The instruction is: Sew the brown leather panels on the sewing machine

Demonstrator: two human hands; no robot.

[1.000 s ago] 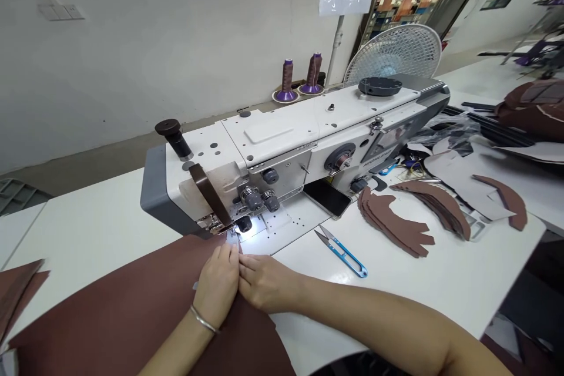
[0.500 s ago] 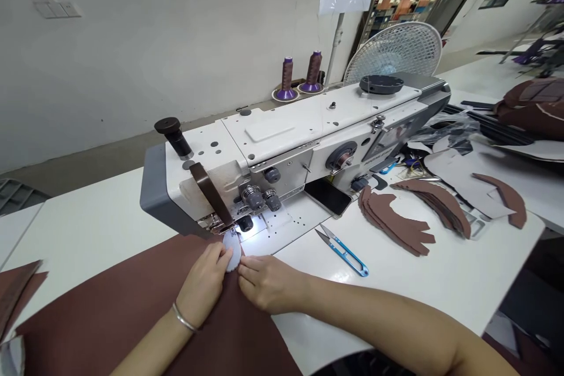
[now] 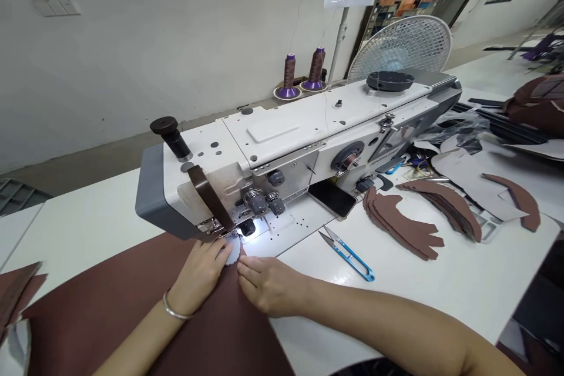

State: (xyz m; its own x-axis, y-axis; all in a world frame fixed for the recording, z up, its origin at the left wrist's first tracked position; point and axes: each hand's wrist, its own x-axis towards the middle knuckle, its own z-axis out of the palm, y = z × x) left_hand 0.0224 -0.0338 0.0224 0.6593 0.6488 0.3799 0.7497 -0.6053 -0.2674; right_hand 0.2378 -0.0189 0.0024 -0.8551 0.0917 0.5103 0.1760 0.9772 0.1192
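Note:
My left hand (image 3: 200,267) lies flat on a brown leather-like sheet (image 3: 101,299), with the thumb side on a pale blue disc (image 3: 234,252). The disc has a toothed rim and sits just below the needle area of a sewing machine (image 3: 273,129). Part of it is hidden under the fingers. My right hand (image 3: 268,285) is closed, its thumb and fingers pinching the right edge of the sheet beside the disc. Blue thread snips (image 3: 350,258) lie on the white table, right of the machine bed and apart from both hands.
Several brown cut pieces (image 3: 399,223) are stacked on the right, near a black phone (image 3: 332,198). Two brown thread cones (image 3: 288,79) and a white fan (image 3: 403,47) stand behind the machine. More brown material (image 3: 17,294) is at the far left.
The pale blue disc has turned or slid slightly farther under the machine head. My left hand has moved forward and left with it; my right hand keeps nearly the same place.

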